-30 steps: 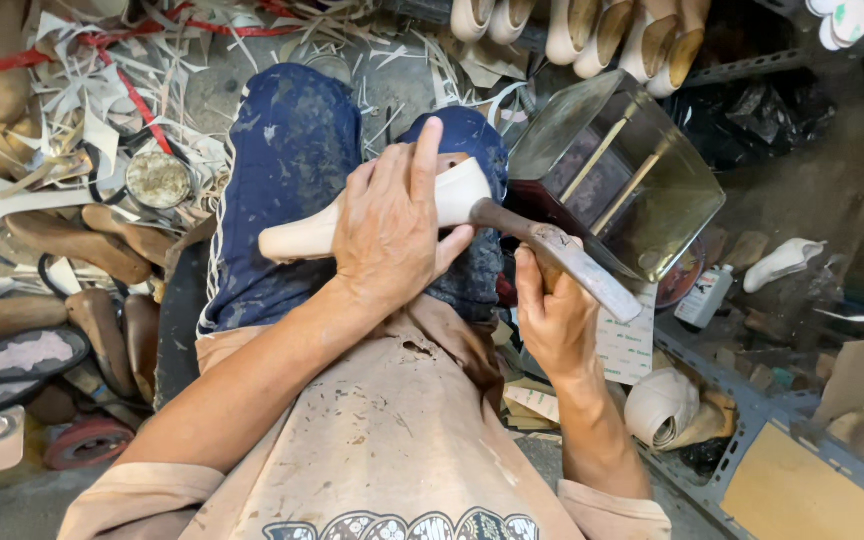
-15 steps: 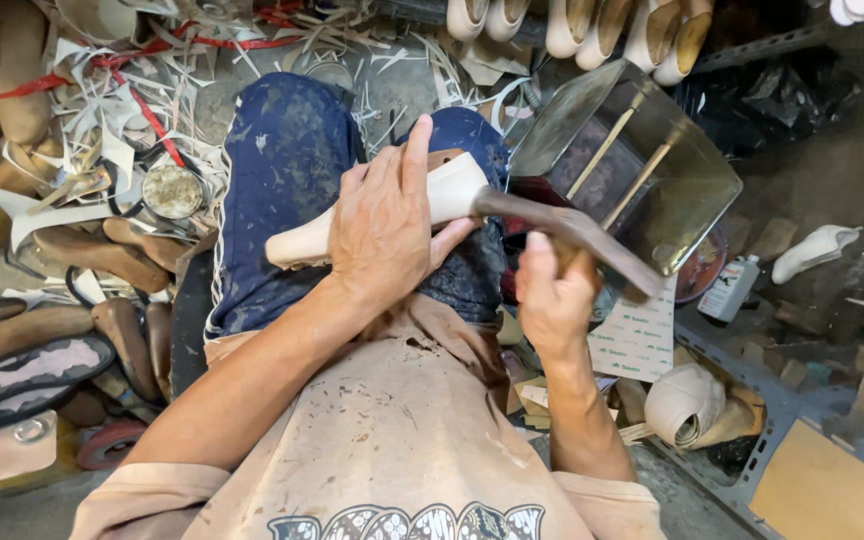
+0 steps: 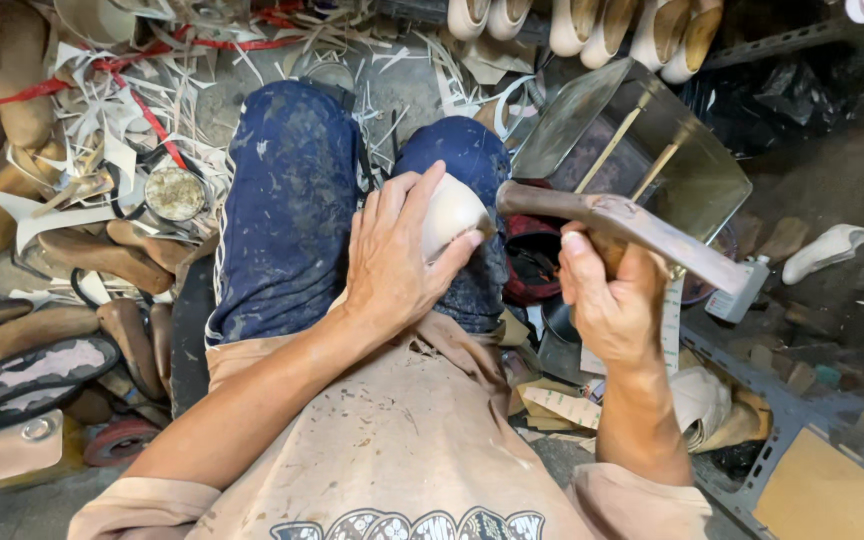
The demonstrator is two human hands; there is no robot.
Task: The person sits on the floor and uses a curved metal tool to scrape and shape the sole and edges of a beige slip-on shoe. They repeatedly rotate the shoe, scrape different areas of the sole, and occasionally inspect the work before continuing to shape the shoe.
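Note:
My left hand [image 3: 392, 255] grips a pale cream shoe [image 3: 452, 210] held on my knees, which are in stained blue trousers [image 3: 287, 210]. Only the shoe's rounded end shows past my fingers. My right hand [image 3: 607, 290] holds a rusty brown metal tool [image 3: 632, 225], long and flat, by its middle. The tool's near end lies close to the shoe's rounded end, just to its right. I cannot tell whether they touch.
A shiny metal box [image 3: 642, 150] stands past my right hand. Wooden shoe lasts [image 3: 102, 255] and pale leather scraps [image 3: 112, 130] cover the floor on the left. A row of cream shoes [image 3: 592, 20] sits at the top. A metal shelf frame [image 3: 782, 440] runs at lower right.
My left hand has turned the shoe, so its long pale body no longer sticks out to the left. My right hand has brought the tool up and level beside the shoe.

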